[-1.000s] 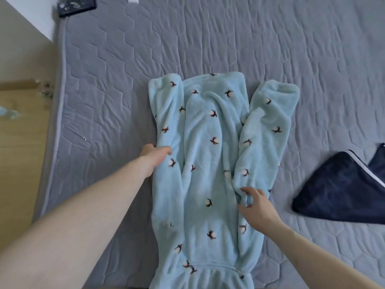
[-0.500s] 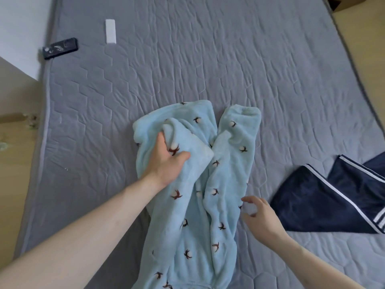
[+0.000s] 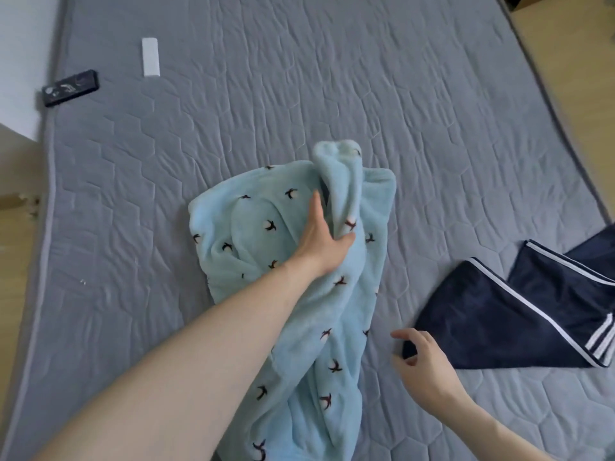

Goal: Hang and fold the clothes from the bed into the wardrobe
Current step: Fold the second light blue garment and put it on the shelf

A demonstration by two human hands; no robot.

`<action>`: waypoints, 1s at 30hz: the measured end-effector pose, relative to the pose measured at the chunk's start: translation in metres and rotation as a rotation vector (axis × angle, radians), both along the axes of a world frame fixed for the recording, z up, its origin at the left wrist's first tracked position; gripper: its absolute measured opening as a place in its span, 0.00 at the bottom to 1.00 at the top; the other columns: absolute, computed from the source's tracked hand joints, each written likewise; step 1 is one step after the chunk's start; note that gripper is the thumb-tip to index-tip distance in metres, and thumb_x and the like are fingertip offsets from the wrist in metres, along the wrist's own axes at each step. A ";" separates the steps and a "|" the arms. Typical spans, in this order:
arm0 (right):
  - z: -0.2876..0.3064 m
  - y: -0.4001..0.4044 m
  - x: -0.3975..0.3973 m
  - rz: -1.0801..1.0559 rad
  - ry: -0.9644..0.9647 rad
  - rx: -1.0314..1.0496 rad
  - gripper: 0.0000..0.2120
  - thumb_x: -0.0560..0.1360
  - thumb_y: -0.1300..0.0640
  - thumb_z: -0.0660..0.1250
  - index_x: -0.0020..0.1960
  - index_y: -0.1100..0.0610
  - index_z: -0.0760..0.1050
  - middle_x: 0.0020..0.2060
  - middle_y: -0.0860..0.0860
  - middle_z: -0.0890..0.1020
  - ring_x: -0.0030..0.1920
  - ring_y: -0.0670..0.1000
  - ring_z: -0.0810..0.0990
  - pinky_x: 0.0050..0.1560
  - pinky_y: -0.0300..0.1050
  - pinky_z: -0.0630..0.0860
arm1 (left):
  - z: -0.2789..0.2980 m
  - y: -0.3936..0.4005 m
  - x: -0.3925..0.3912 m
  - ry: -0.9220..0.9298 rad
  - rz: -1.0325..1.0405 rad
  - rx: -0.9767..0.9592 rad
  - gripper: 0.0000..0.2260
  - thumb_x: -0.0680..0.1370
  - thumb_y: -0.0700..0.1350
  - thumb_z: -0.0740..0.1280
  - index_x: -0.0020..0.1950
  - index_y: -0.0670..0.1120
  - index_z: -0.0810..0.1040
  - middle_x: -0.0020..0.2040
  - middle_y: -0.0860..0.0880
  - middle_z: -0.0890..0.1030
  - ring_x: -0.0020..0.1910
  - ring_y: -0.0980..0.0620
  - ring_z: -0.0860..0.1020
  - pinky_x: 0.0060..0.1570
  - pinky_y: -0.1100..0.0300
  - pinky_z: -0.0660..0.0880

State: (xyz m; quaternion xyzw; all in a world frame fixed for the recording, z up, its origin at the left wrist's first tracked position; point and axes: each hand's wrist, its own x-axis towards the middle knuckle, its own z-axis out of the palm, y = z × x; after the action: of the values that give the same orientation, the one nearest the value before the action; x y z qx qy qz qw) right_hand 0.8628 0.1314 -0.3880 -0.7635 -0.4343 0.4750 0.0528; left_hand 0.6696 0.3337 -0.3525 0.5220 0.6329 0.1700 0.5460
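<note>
A light blue fleece garment (image 3: 253, 234) with small dark and white motifs lies on the grey quilted bed (image 3: 299, 94). My left hand (image 3: 322, 234) grips a fold of its upper part, thumb on the right and fingers tucked behind, lifting a ridge of fabric. My right hand (image 3: 422, 364) hovers just off the garment's lower right edge, fingers loosely curled and holding nothing. A dark navy garment (image 3: 506, 317) with white stripes lies on the bed at the right, next to my right hand.
A black remote (image 3: 71, 88) and a white rectangular object (image 3: 150, 61) lie at the bed's far left. Wooden floor (image 3: 572, 61) shows past the bed's right edge and at the left edge.
My left hand has carried the garment's left side over to the right, bunching the upper part. My right hand let go of the fabric and drew back to the right.
</note>
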 end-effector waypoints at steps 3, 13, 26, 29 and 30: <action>-0.006 0.005 -0.006 0.019 0.005 -0.027 0.16 0.80 0.56 0.65 0.66 0.45 0.73 0.60 0.41 0.71 0.43 0.44 0.81 0.41 0.40 0.78 | -0.029 -0.025 -0.022 0.149 0.140 -0.075 0.43 0.78 0.55 0.70 0.83 0.49 0.46 0.82 0.51 0.50 0.79 0.48 0.62 0.76 0.47 0.62; -0.023 0.051 -0.077 -0.122 0.207 -0.121 0.28 0.76 0.39 0.70 0.72 0.49 0.69 0.60 0.44 0.77 0.46 0.46 0.82 0.44 0.43 0.79 | -0.049 -0.227 -0.157 0.501 0.020 -0.235 0.27 0.69 0.66 0.68 0.64 0.58 0.67 0.59 0.59 0.73 0.60 0.52 0.74 0.55 0.55 0.72; -0.027 0.024 -0.128 -0.491 0.040 -0.032 0.07 0.75 0.54 0.62 0.52 0.53 0.70 0.46 0.50 0.79 0.45 0.55 0.79 0.49 0.53 0.77 | -0.018 -0.324 -0.110 0.665 -0.426 -0.014 0.23 0.67 0.45 0.64 0.62 0.48 0.69 0.55 0.49 0.79 0.35 0.51 0.83 0.25 0.57 0.72; -0.038 0.009 -0.108 -0.369 -0.038 -0.228 0.09 0.75 0.59 0.62 0.55 0.55 0.71 0.44 0.52 0.77 0.46 0.60 0.81 0.51 0.58 0.82 | -0.022 -0.331 -0.093 0.651 -0.664 -0.039 0.35 0.47 0.50 0.79 0.53 0.52 0.77 0.47 0.51 0.85 0.25 0.55 0.78 0.12 0.62 0.64; -0.041 0.007 -0.101 -0.348 -0.059 -0.270 0.09 0.74 0.60 0.62 0.55 0.56 0.73 0.44 0.53 0.78 0.47 0.61 0.82 0.52 0.59 0.83 | -0.023 -0.331 -0.088 0.651 -0.727 -0.020 0.32 0.46 0.53 0.80 0.49 0.55 0.81 0.45 0.54 0.85 0.23 0.56 0.77 0.13 0.62 0.64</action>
State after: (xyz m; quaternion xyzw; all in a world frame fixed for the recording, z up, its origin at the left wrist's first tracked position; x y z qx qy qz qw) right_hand 0.7616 0.1379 -0.4290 -0.8406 -0.2301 0.4900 0.0186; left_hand 0.5819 0.0031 -0.3759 0.7298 0.5492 -0.2097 0.3490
